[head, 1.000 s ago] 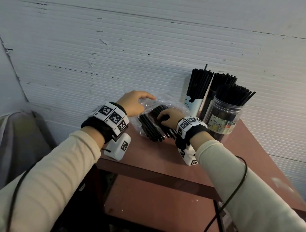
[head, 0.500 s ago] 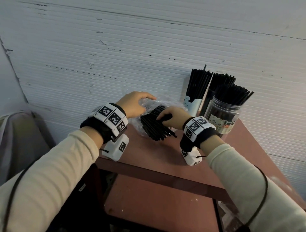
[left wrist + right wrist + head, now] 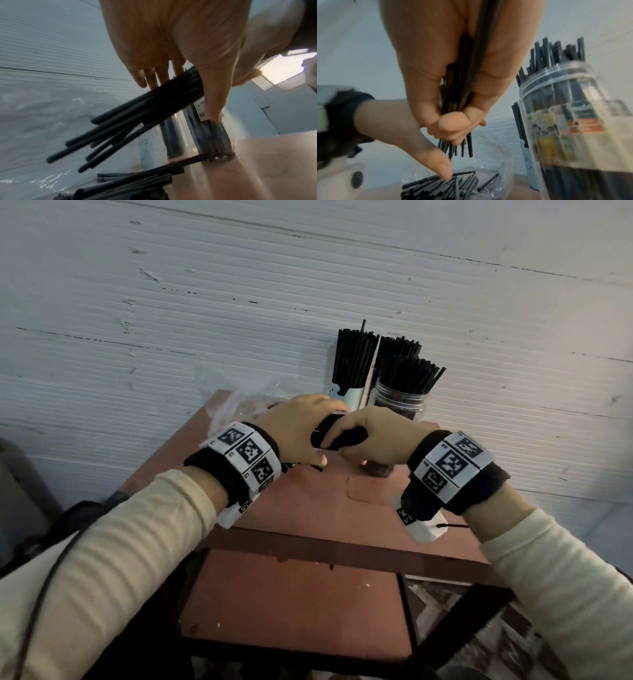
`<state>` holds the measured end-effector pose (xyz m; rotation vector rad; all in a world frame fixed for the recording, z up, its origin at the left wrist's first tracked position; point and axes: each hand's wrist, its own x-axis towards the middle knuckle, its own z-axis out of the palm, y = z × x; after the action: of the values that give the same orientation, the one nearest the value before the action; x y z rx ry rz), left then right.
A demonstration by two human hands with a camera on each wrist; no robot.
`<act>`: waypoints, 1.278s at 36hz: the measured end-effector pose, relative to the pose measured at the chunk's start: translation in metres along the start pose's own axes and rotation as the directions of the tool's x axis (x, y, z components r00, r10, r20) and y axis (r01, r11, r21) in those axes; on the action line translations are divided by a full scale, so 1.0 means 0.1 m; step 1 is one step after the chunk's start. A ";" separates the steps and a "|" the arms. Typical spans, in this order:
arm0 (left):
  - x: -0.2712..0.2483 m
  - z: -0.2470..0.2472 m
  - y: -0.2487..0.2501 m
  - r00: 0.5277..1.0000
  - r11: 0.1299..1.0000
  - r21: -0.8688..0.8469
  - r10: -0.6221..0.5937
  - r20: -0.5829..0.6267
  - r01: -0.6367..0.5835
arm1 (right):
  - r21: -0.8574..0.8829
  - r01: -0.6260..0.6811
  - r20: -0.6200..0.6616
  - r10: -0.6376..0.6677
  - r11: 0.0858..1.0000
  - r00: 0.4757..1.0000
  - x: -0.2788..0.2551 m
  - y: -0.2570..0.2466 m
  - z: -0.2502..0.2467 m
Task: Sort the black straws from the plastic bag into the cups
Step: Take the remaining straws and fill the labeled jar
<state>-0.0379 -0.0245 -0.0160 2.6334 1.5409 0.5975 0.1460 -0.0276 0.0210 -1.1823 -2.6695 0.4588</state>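
The black straws (image 3: 130, 121) look like smooth, matt plastic, and the plastic bag (image 3: 489, 180) at the table's back-left corner is thin, clear, crinkled film with glossy highlights. The jar (image 3: 570, 102) is clear glossy plastic with a printed paper-like label, the table (image 3: 329, 498) top matt reddish board with scuffs. The wall (image 3: 171, 302) behind shows ribbed, chipped white sheeting.

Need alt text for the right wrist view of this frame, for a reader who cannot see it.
The right hand grips a bundle of black straws pointing downward above an open plastic bag holding more straws. The left hand reaches in beside it; a clear jar packed with straws stands at right.
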 end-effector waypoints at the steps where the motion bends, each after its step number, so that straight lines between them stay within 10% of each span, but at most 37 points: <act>1: 0.03 0.01 0.05 1.000 1.000 0.015 0.005 0.004 -0.005 | 0.012 0.003 -0.005 -0.003 1.000 1.000 -0.05 0.01 -0.02; 13: 0.27 0.05 0.42 0.972 0.941 -0.317 -0.175 -0.155 0.119 | 0.109 0.072 -0.309 -0.035 0.991 0.950 -0.55 0.12 -0.61; 22: 0.40 0.13 0.64 0.960 0.751 -0.654 -0.238 -0.147 0.087 | 0.207 0.355 -0.763 -0.077 0.912 0.642 -0.47 -0.07 -0.75; 25: 0.38 0.21 0.72 0.966 0.634 -0.768 -0.241 -0.091 0.085 | 0.170 0.300 -0.743 -0.078 0.939 0.665 -0.37 -0.12 -0.63; 31: 0.31 0.38 0.64 0.962 0.457 -0.879 -0.274 0.007 0.136 | 0.035 0.134 -0.459 -0.104 0.990 0.882 -0.25 -0.06 -0.33; 37: 0.31 0.31 0.65 0.972 0.435 -0.895 -0.236 -0.011 0.096 | -0.041 0.183 -0.638 -0.167 0.982 0.752 -0.15 0.01 -0.24; 46: 0.27 0.34 0.60 0.980 0.423 -0.896 -0.192 0.061 0.139 | 0.058 0.189 -0.587 -0.119 0.980 0.801 -0.09 0.08 -0.11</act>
<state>0.0351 -0.0267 -0.0259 1.5997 0.9806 1.0878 0.1605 -0.0267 0.0284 -0.8764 -2.1455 0.1740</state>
